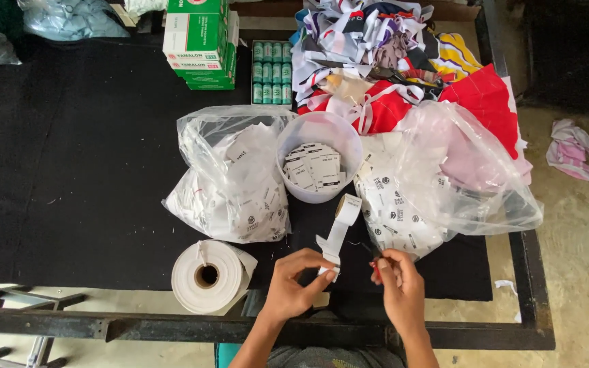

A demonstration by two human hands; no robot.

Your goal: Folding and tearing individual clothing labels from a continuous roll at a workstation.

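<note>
Left hand (293,279) pinches the label strip (339,232) taut so the right hand (397,283), closed on a red snipper (375,266), can reach it over the worktop (69,170).

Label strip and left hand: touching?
Touching. The head view shows the left hand with its fingertips pinching the lower end of the white label strip, no gap visible between them.

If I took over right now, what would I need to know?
Left hand: pinches the end of the white label strip.
Right hand: holds a small red tool, probably snips, beside the strip end.
Tub behind the strip holds cut labels. Label bags sit on both sides of it; big roll lies at the left.
Done: many labels cut.
Left: the strip is uncut at the hand.
</note>
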